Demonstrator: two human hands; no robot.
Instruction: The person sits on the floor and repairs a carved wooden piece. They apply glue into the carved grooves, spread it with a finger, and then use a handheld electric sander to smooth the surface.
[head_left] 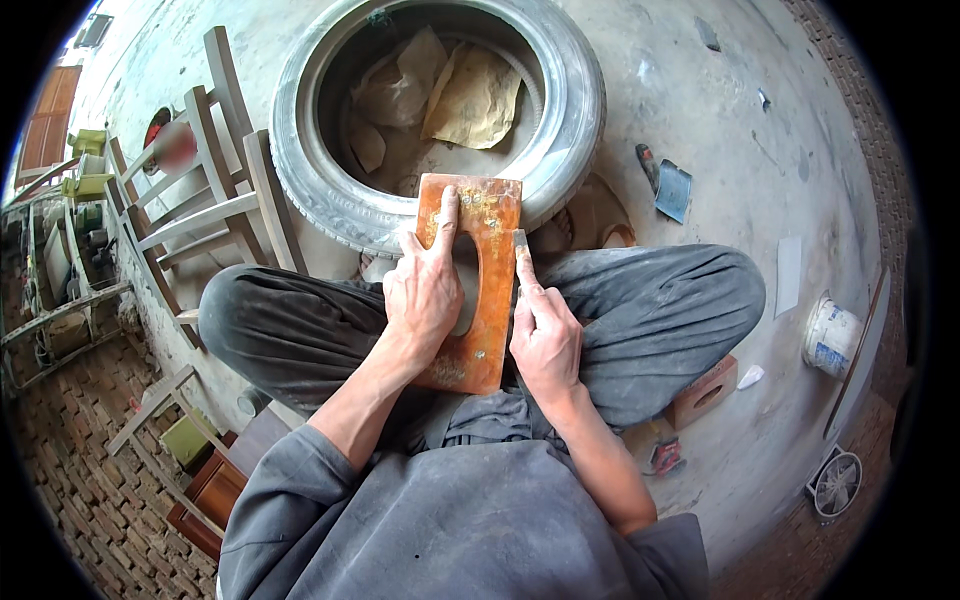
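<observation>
The left hand (425, 290) grips a wooden board (487, 335) by its left side, index finger laid straight up the face and the other fingers bent near the edge; its thumb cannot be made out. The right hand (547, 340) is closed around a small greyish strip (522, 255), its index finger stretched along the strip, which lies against the board's right edge near the upper end. What the strip is made of is too small to tell.

The board is orange-brown with worn, yellowish patches and a long oval opening through its middle. It stands lengthwise between the person's bent legs, the lower end at the lap, the upper end in front of the near rim of a big grey tyre (300, 130); whether board and tyre touch is unclear.

The tyre lies flat on the pale floor (725, 130), with crumpled brown paper (477, 97) inside. On the left, just beside the tyre, is a bare wooden frame (272, 195). To the right of the tyre, a blue-grey sheet (674, 191) lies beside a dark tool (647, 166). Farther right are a pale flat sheet (788, 275) and a white bucket (832, 340). Near the right knee sits a reddish-brown block (703, 393) with a hole, a white scrap (750, 377) just beside it.
</observation>
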